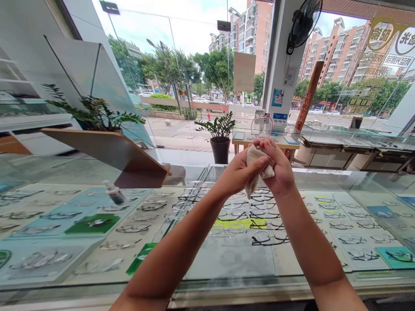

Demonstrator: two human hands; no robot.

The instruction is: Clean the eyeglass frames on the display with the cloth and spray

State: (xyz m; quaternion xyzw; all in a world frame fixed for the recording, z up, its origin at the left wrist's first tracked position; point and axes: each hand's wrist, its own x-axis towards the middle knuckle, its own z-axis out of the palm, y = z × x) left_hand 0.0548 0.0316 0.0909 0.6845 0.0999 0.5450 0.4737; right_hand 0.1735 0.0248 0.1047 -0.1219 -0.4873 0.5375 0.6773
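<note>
Held out in front of me, above the glass counter, is a pair of eyeglasses [252, 128] with thin pinkish rims. The rims stick up beyond my fingertips, and the rest of the frame is mostly hidden by my fingers and a cloth. My left hand [239, 169] is closed on the beige cleaning cloth [253, 159], its thumb pressed across the front. Close against it, my right hand [282, 167] is closed, fingers curled round the eyeglasses and the cloth's edge. Part of the cloth hangs down between the hands.
Rows of eyeglasses [270, 239] fill the glass display counter [227, 283] below. A small spray bottle [114, 192] stands on its left side, near a tilted wooden-edged board [106, 149]. Beyond are a potted plant [219, 149], a small table [238, 141] and a wall fan [303, 23].
</note>
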